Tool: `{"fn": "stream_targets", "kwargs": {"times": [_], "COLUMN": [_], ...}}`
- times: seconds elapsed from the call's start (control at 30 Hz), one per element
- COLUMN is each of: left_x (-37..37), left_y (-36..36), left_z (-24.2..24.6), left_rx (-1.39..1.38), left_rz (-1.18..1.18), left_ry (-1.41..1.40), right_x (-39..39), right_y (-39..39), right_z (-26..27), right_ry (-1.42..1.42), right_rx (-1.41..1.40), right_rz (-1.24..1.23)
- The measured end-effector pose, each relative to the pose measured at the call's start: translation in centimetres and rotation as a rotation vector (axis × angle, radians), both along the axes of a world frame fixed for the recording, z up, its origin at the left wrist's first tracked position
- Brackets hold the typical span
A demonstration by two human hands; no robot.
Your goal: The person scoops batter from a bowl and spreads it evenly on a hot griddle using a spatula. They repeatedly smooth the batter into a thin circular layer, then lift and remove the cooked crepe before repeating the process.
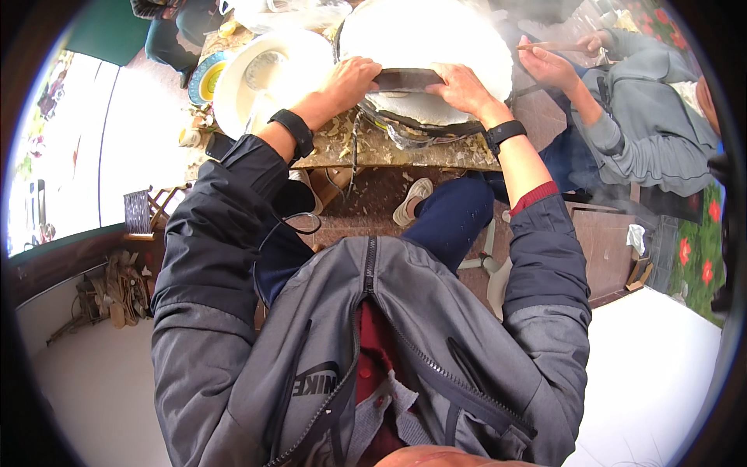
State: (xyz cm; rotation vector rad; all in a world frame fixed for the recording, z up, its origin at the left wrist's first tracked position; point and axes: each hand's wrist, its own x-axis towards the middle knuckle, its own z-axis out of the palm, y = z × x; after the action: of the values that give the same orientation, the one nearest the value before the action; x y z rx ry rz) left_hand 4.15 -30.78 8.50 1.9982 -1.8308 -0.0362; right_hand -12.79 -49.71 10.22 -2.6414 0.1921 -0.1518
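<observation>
My left hand (357, 82) and my right hand (460, 87) each grip one end of a flat dark bar or blade (408, 80); its exact kind I cannot tell. It lies across the near part of a large round pan or griddle (429, 133) with a dark rim. White material (420, 108) covers the pan's surface, most of it washed out by glare. Left of the pan stands a large white basin (236, 99) holding a smaller round vessel and pale contents.
The wooden table (385, 154) bears scraps, a braided cord and a blue-rimmed plate (195, 79). At right, a person in a grey top (642, 111) holds a thin flat stick. Another person's legs (169, 44) show at upper left. A folding stool (152, 213) stands left.
</observation>
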Motion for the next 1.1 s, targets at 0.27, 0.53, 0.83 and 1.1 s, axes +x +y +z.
{"fn": "stream_targets", "kwargs": {"times": [0.27,0.53,0.83,1.1], "left_x": [-2.1,-4.0,-6.2,-9.8], "left_y": [0.9,0.7,0.5,3.2], "left_z": [0.0,0.9,1.1,3.9], "left_rx": [-0.027,0.068,0.249,0.057], "left_rz": [-0.03,-0.044,-0.052,-0.229], "left_ry": [0.033,0.029,0.051,-0.16], "right_x": [-2.3,-5.2,-8.0,-15.1], "right_y": [0.7,1.7,3.2,8.7], "right_z": [0.1,0.0,-0.3,1.9], "right_ry": [0.026,-0.023,0.073,-0.257], "right_rx": [-0.002,0.026,0.142,-0.117], "right_rz": [-0.01,-0.039,-0.11,-0.165]}}
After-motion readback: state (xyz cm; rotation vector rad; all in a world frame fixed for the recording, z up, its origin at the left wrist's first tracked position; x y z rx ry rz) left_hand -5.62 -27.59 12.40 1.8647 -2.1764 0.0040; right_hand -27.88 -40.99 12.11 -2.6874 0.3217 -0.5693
